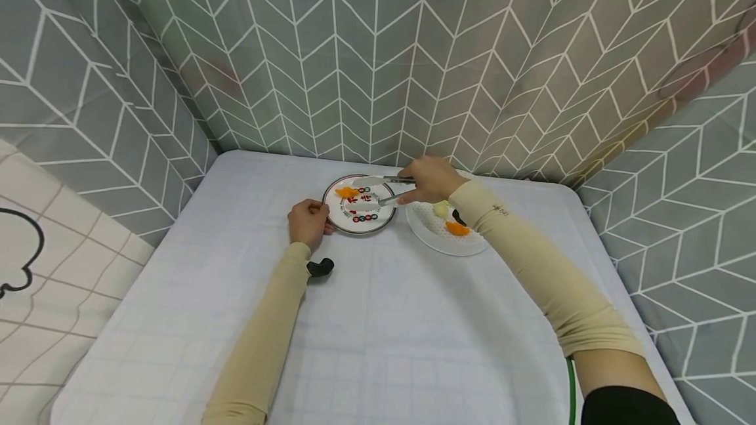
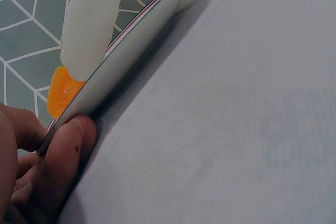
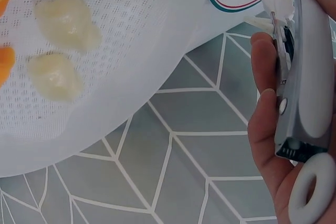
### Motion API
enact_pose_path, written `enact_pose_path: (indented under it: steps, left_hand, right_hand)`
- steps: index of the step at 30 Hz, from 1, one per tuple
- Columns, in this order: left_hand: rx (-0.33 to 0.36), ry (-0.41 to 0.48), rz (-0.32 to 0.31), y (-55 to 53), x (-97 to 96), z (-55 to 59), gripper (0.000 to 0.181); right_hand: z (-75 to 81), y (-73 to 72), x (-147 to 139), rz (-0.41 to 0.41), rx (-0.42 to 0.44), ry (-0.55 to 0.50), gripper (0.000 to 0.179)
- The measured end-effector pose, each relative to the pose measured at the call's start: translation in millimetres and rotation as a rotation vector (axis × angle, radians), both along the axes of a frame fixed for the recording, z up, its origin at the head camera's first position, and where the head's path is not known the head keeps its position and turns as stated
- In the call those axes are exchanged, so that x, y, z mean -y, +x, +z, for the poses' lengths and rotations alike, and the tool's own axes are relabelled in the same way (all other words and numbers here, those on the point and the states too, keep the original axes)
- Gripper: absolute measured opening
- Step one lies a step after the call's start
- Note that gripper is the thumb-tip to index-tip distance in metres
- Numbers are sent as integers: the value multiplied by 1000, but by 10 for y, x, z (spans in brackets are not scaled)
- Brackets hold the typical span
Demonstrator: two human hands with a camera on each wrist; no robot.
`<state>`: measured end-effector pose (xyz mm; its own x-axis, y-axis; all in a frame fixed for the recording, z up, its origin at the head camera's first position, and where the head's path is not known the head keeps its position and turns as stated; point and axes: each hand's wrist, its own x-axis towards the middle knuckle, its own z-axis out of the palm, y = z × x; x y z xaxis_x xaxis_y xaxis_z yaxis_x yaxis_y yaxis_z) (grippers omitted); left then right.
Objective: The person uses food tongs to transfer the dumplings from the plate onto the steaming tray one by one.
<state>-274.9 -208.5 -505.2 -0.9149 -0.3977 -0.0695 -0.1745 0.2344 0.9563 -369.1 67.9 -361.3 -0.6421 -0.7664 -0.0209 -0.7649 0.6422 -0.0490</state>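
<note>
My left hand [image 1: 307,222] pinches the left rim of a white plate [image 1: 338,216] with a dark edge and red markings, thumb beneath it in the left wrist view. An orange dumpling-like piece [image 1: 347,193] lies on the plate's left side. My right hand [image 1: 434,178] grips grey-and-white tongs [image 3: 315,66], their arms spread over the plate. One white tong tip [image 2: 92,24] overlaps the orange piece in the left wrist view. To the right, a white perforated tray [image 1: 431,241] bears pale dumpling-like pieces [image 3: 67,23] and orange ones [image 1: 457,228], partly hidden by my right forearm.
A white cloth covers the table [image 1: 378,333]. Grey curtains [image 1: 366,71] with white chevron lines hang right behind the table and along both sides. A green cord [image 1: 571,389] runs beside my right elbow.
</note>
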Motion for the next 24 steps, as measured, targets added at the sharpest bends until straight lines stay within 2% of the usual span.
enact_pose_path:
  steps: [13,18,24]
  left_hand:
    - [4,-18,7,-27,15,-54,26]
    - [-10,-5,8,-22,23,-26,26]
    - [16,3,6,-16,17,-11,26]
  right_hand:
    - [-28,27,121,-8,-11,1,57]
    - [-30,11,166,-11,-10,-4,59]
    - [-94,-33,206,-4,-14,11,56]
